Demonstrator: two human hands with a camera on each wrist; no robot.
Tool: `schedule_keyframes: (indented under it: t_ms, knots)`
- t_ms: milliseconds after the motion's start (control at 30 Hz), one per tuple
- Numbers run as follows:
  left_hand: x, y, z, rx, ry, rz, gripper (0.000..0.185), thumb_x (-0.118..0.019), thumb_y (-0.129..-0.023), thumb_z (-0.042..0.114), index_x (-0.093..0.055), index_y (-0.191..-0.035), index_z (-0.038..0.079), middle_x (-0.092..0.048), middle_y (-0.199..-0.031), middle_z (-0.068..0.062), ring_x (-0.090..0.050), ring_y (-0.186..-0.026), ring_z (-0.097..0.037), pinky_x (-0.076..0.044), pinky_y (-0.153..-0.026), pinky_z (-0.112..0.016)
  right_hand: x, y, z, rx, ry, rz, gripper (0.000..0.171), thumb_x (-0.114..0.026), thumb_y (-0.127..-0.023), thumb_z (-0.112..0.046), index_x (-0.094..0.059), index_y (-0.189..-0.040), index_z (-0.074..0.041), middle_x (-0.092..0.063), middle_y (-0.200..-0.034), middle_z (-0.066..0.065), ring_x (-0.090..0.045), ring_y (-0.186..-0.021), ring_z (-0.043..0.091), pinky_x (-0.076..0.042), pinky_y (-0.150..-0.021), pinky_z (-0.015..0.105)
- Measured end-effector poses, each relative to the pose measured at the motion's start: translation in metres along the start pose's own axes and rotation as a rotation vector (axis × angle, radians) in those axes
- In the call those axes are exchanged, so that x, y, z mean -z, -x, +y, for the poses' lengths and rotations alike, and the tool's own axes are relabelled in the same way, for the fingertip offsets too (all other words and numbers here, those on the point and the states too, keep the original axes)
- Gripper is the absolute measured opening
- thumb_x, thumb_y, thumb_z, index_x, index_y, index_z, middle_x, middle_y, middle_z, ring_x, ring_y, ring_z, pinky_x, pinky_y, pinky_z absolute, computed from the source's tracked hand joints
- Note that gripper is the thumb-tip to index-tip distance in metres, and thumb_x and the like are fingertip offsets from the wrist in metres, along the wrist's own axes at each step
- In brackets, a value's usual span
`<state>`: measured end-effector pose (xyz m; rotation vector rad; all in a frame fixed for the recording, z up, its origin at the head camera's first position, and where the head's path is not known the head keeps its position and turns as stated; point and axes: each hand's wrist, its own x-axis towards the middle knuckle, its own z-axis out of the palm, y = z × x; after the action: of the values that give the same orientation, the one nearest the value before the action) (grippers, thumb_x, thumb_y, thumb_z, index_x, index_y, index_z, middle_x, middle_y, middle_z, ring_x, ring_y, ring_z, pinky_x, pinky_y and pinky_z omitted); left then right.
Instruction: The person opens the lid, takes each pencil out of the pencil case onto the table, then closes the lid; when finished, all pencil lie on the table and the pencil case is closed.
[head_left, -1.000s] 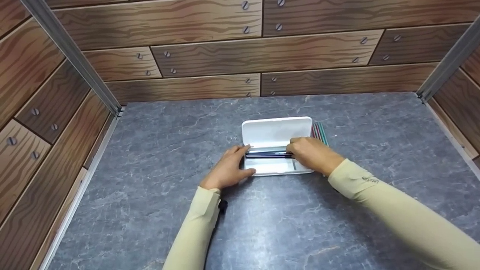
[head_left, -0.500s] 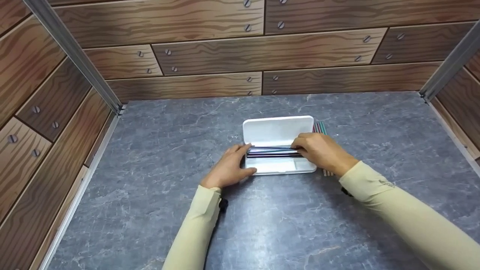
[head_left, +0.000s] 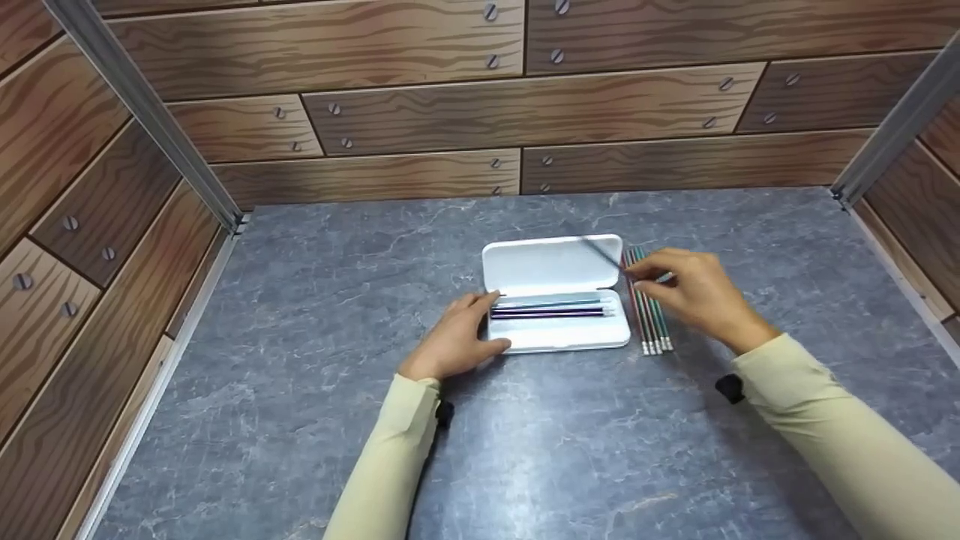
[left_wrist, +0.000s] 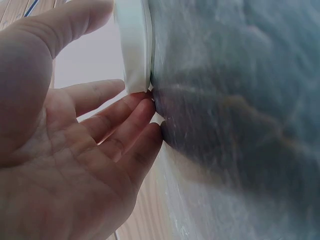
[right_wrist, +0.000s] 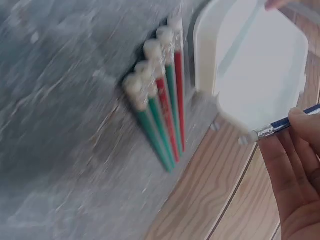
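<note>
Beside the open case [head_left: 555, 341], my right hand [head_left: 694, 292] pinches a pencil [right_wrist: 287, 123]; left hand [head_left: 454, 337], fingers relaxed, braces its edge; bare desk [head_left: 300, 300] all round.

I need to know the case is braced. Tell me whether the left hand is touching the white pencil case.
Touching. The left wrist view shows the left hand's fingertips against the corner of the white pencil case; the head view shows that hand at its left end.
</note>
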<state>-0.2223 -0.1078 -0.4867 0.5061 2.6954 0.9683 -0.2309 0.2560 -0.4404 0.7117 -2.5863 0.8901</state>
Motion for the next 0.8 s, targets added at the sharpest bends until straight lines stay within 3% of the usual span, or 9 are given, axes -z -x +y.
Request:
schedule_keyframes:
  t_ms: [100,233,433,633,800]
  knots:
    - [0.0,0.0,0.0,0.012,0.0,-0.005,0.084,-0.081,-0.104,0.035,-0.042,-0.174,0.012,-0.048,-0.172,-0.02,-0.044,-0.163,-0.039,-0.038,-0.137,-0.056,0.007,0.005,0.008,-0.109,0.01,0.045,0.026,-0.086,-0.092,0.007,-0.084,-0.117,0.001,-0.085,-0.104,0.018,-0.08,-0.09,0.034,-0.065,-0.078,0.02]
    - [-0.005,-0.004,-0.009,-0.012,-0.001,0.01,0.083,-0.082,-0.103,0.038,-0.044,-0.173,0.012,-0.05,-0.169,-0.021,-0.046,-0.16,-0.039,-0.041,-0.134,-0.057,0.009,0.014,0.019,-0.253,0.009,0.078,0.034,-0.085,-0.093,0.005,-0.08,-0.127,0.005,-0.083,-0.103,0.025,-0.079,-0.088,0.034,-0.047,-0.072,0.003]
    - [-0.017,-0.015,-0.029,-0.052,-0.03,0.041,0.084,-0.081,-0.102,0.045,-0.045,-0.172,0.015,-0.051,-0.17,-0.021,-0.046,-0.16,-0.041,-0.043,-0.132,-0.058,0.009,0.027,0.031,-0.436,0.047,-0.017,0.043,-0.081,-0.092,0.0,-0.077,-0.133,0.007,-0.083,-0.1,0.023,-0.07,-0.079,0.009,-0.048,-0.068,0.012]
    - [-0.008,-0.006,-0.014,-0.04,-0.003,0.026,0.082,-0.081,-0.103,0.038,-0.045,-0.172,0.01,-0.05,-0.17,-0.023,-0.046,-0.16,-0.042,-0.041,-0.134,-0.059,0.009,0.029,0.034,-0.6,-0.001,-0.208,0.049,-0.078,-0.091,-0.003,-0.071,-0.136,0.014,-0.082,-0.101,0.024,-0.069,-0.066,0.005,-0.054,-0.062,0.02]
    - [-0.001,-0.001,-0.002,-0.008,0.001,0.001,0.082,-0.08,-0.104,0.033,-0.043,-0.173,0.009,-0.048,-0.172,-0.022,-0.043,-0.163,-0.041,-0.037,-0.137,-0.058,0.008,0.025,0.03,-0.669,-0.047,-0.262,0.048,-0.079,-0.093,-0.003,-0.07,-0.135,0.017,-0.082,-0.105,0.028,-0.074,-0.064,0.008,-0.059,-0.059,0.021]
